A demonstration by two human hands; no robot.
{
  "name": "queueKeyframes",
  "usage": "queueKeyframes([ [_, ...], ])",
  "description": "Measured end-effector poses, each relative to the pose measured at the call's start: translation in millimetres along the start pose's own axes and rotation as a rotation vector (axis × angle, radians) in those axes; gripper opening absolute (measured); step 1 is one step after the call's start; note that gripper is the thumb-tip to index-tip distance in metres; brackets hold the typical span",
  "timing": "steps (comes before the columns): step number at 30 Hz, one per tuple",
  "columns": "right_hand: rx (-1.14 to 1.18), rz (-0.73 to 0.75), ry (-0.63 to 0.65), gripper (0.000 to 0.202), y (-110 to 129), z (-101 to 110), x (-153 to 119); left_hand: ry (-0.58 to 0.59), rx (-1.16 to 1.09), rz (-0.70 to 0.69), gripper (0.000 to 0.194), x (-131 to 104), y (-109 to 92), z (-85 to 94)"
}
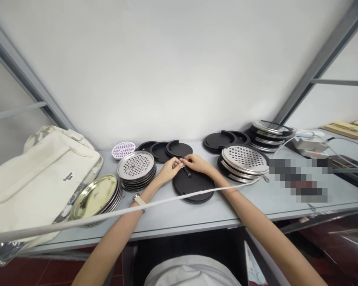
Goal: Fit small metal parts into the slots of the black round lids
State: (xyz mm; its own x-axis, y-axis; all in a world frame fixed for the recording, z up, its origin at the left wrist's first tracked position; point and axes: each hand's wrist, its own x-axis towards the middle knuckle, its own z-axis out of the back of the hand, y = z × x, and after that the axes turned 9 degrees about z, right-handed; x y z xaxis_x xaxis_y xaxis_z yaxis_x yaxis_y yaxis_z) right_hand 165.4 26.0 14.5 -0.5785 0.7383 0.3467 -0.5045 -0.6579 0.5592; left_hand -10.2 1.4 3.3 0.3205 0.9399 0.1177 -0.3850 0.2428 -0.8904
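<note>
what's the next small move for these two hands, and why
Probably ease the black strip slightly toward the body with the right hand, the left hand steadying its far end. Both hands' fingertips meet at or beside that end, near the black disc's far edge, and the strip's near end looks free of fingers. Their grip is too small to make out, so gently seems best.

This looks like a workshop: a metal-framed workbench (167, 216) holds stacks of matching perforated discs (135, 165) and black round plates (193, 188).
</note>
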Motion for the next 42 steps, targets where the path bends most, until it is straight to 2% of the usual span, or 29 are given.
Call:
queueKeyframes([
  [11, -0.009, 0.003, 0.000, 0.041, -5.6, -3.2, 0.2, 0.027, 0.009, 0.020, 0.026, 1.8, 2.5, 3.4],
  [21, -0.016, -0.020, -0.003, 0.042, -1.9, 1.9, 0.0, -0.003, 0.032, -0.009, 0.025, -2.5, -6.4, 3.1],
  [27, -0.028, -0.020, 0.001, 0.042, -3.0, 5.2, -0.6, 0.020, -0.024, 0.010, 0.027, 0.2, -1.3, -0.9],
  [34, -0.033, -0.079, -0.011, 0.029, -3.6, 0.6, 0.2, 0.016, -0.075, 0.027, 0.029, 3.3, 2.4, -4.8],
  [42, -0.044, -0.081, -0.011, 0.029, -3.7, 0.0, 0.2, 0.084, -0.096, 0.024, 0.025, 4.1, -1.9, -2.9],
])
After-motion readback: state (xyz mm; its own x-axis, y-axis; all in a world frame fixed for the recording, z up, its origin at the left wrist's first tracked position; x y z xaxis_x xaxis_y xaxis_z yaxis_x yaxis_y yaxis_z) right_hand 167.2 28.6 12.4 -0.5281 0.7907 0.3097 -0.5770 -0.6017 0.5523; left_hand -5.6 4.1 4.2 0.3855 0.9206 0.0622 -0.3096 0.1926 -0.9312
